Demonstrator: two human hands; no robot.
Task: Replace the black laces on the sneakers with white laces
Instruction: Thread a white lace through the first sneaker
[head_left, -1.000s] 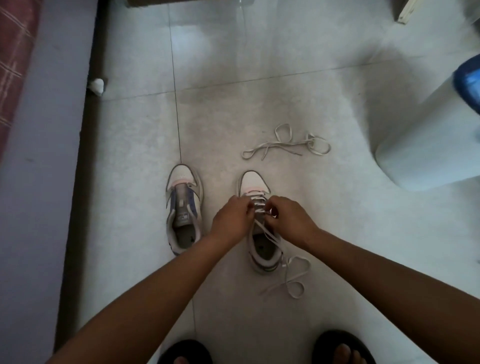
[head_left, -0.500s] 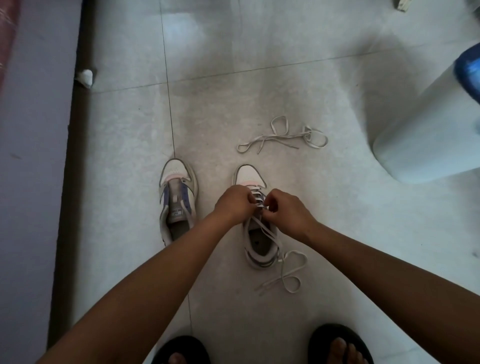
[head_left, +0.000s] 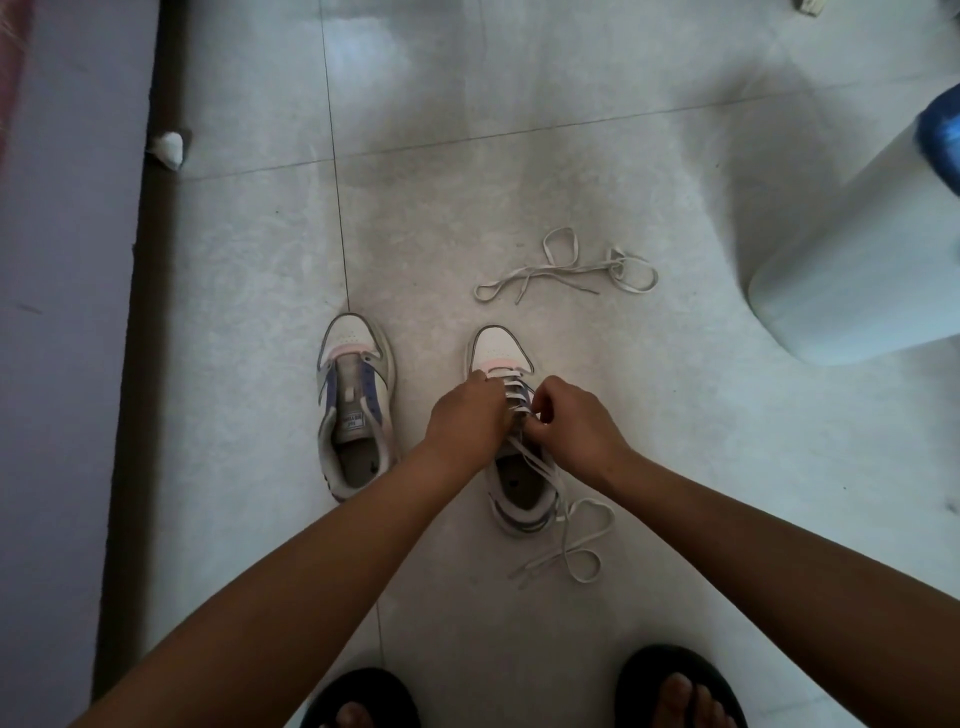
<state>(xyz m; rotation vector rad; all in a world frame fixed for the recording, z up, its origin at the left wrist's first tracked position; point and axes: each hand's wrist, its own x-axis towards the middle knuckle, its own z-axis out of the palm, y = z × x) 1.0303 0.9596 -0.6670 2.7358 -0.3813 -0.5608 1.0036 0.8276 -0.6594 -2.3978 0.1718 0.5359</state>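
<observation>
Two white sneakers stand side by side on the tiled floor, toes pointing away from me. The left sneaker (head_left: 355, 410) has no lace. The right sneaker (head_left: 500, 348) carries a white lace (head_left: 566, 540) through its lower eyelets, and the lace's free ends trail over the heel onto the floor. My left hand (head_left: 464, 415) grips the left side of the lacing, fingers curled. My right hand (head_left: 571, 423) pinches the lace at the tongue. A second white lace (head_left: 566, 267) lies loose on the floor beyond the sneakers.
A white cylindrical container (head_left: 852, 260) with a blue top lies at the right. A purple-grey surface (head_left: 67, 312) runs along the left edge, with a small white scrap (head_left: 167, 147) beside it. My feet in black sandals (head_left: 675, 691) show at the bottom.
The view has shifted slightly. My hands stay at the right sneaker's lacing, working a little closer together; the trailing lace ends have barely moved.
</observation>
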